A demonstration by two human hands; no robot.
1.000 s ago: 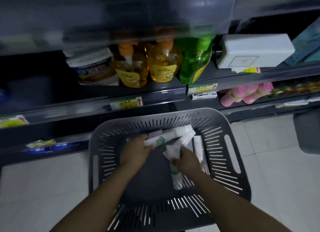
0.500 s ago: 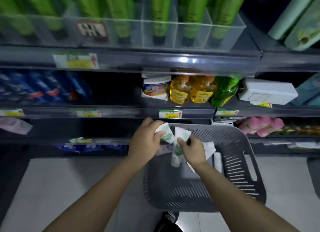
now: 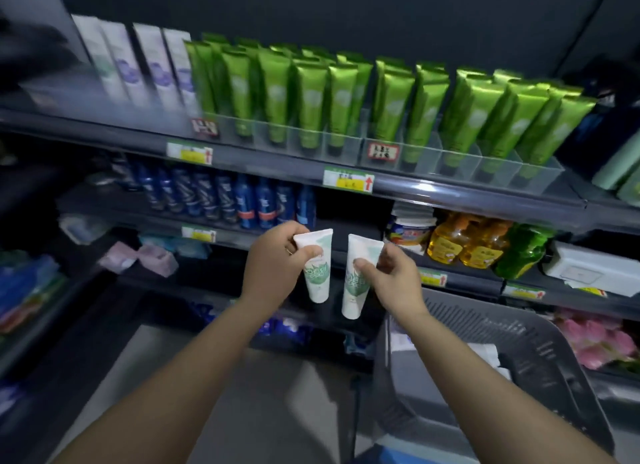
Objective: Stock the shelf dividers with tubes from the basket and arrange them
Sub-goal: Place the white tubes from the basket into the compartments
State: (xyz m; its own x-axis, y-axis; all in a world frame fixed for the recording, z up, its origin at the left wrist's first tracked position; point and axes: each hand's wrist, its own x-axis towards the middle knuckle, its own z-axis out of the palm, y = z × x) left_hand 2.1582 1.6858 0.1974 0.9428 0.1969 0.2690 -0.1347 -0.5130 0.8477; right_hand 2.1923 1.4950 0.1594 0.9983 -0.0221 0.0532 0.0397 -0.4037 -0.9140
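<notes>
Up on the top shelf, white tubes with purple print [image 3: 138, 65] stand at the left. Beside them the clear shelf dividers [image 3: 349, 146] hold rows of green tubes [image 3: 308, 96], caps down, one row to a slot. In front of the middle shelves, the left hand [image 3: 277, 266] pinches a white tube [image 3: 317, 276] near its crimped end, thumb in front. Just beside it but apart, the right hand [image 3: 394, 280] pinches a second white tube [image 3: 355, 290] the same way. Both tubes hang cap down, white with a green leafy label at mid-body. At lower right, the grey slotted basket [image 3: 485, 313] has something white [image 3: 486, 354] lying in it, too blurred to name.
</notes>
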